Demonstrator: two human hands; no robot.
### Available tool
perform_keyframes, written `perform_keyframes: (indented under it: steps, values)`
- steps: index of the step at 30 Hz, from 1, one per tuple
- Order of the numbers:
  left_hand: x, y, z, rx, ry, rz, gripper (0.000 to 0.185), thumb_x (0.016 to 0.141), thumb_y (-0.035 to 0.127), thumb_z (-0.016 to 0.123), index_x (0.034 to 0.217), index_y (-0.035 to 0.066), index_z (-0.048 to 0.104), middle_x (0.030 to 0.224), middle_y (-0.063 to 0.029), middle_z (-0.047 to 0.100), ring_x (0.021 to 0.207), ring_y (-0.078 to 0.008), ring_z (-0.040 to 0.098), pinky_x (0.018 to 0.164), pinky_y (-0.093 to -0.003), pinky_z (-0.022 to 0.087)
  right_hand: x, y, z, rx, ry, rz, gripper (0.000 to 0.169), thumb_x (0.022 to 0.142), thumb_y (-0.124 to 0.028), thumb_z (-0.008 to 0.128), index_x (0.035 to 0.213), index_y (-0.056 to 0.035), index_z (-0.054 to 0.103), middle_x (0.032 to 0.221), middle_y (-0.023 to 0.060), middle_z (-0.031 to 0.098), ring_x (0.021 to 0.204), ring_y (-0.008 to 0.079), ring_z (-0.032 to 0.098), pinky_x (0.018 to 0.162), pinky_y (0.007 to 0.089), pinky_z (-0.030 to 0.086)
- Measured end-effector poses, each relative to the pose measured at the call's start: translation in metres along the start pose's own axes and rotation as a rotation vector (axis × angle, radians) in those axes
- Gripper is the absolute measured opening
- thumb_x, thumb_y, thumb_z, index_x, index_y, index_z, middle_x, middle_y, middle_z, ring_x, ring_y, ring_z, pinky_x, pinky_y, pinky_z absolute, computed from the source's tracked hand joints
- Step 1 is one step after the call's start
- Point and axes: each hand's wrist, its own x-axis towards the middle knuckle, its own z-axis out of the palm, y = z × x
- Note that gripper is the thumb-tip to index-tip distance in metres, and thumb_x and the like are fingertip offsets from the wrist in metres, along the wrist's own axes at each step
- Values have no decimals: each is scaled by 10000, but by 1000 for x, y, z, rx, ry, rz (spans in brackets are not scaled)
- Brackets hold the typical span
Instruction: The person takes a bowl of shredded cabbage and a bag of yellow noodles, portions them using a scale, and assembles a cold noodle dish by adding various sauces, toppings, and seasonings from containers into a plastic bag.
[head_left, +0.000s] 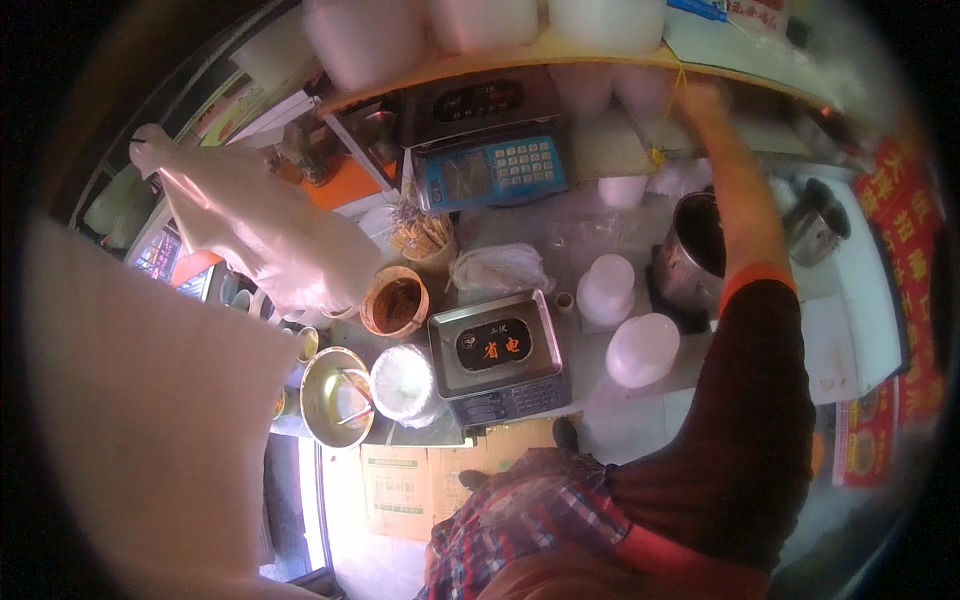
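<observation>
My right arm stretches forward over the counter (517, 225). My right hand (703, 103) is at the edge of the wooden shelf (495, 79), beside a yellow cord (681, 79) tied there. Blur hides its fingers, so whether it grips anything is unclear. Below that forearm stands a deep stainless steel pot (686, 270). Two stacks of white plastic bowls (606, 289) sit upside down to its left. My left hand is out of view. Before me lies a digital scale (495, 345) with a steel pan, next to bundled clear plastic bags (502, 268).
Left of the scale are a tub of dark red sauce (396, 301), a metal basin (319, 405) with tongs and a plastic-wrapped stack (403, 382). Behind them stand skewer sticks (420, 232) and a blue-keyed scale (491, 172). White plastic bags (255, 217) hang at left.
</observation>
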Motion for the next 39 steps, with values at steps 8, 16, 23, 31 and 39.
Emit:
perform_keyframes:
  steps: [8,16,23,31,39]
  values:
    - [-11,-93,-82,-149,40,77,279,1010,305,560,1170,79,598,859,-30,636,671,-143,605,585,-290,502,-169,-28,-124,490,117,88,325,938,-285,625,1020,23,691,1041,260,687,963,432,649,860,487,508]
    - [40,-86,-194,-172,45,442,320,1007,298,599,1248,88,591,913,-18,651,724,-131,627,628,-283,517,-440,-286,-318,1765,-387,80,167,935,-177,694,1041,-48,679,979,36,706,858,113,635,780,263,516]
    - [-131,75,-269,-650,-412,667,480,1030,256,582,1442,57,436,1160,-97,666,992,-190,657,878,-357,536,-575,-559,-473,1967,-1445,-113,181,969,-187,621,1043,-22,627,975,94,708,817,150,665,760,294,558]
    - [-45,25,-354,-732,142,531,266,983,96,601,1239,65,536,838,-6,644,723,-105,622,636,-264,507,-615,-715,-455,1538,-1606,-364,143,939,-81,636,1070,-46,591,842,24,649,678,91,620,562,222,488]
    - [13,66,-459,-496,437,380,191,965,77,608,1130,44,697,731,16,603,658,-84,589,599,-249,486,-605,-931,-386,1540,-1292,-743,204,896,-108,649,1072,-9,625,932,120,717,808,246,703,732,380,550]
